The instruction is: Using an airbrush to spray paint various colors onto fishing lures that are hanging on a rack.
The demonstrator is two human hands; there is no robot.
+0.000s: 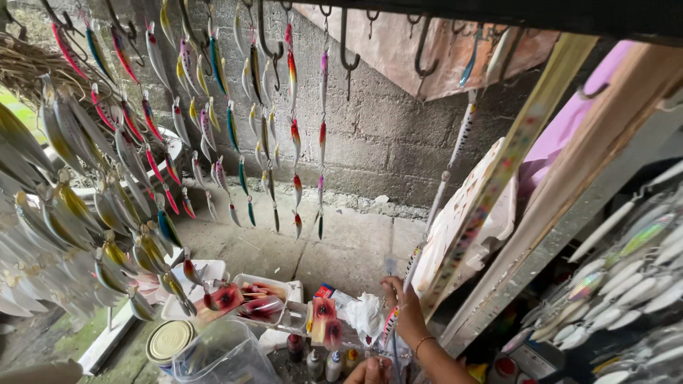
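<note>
Reaching up at the floor's right side, the right hand point(402, 307) has its grip closed around a thin rod point(435, 206) strung with a painted lure. Only fingertips of the left hand point(368, 371) show at the bottom edge; its grip cannot be told. White trays point(260, 299) hold red-stained pieces, beside a clear tub point(224, 355), a tin point(169, 341) and small bottles point(324, 364). Hanging lures point(213, 121) crowd the left; leaning boards point(491, 199) hem the right.
</note>
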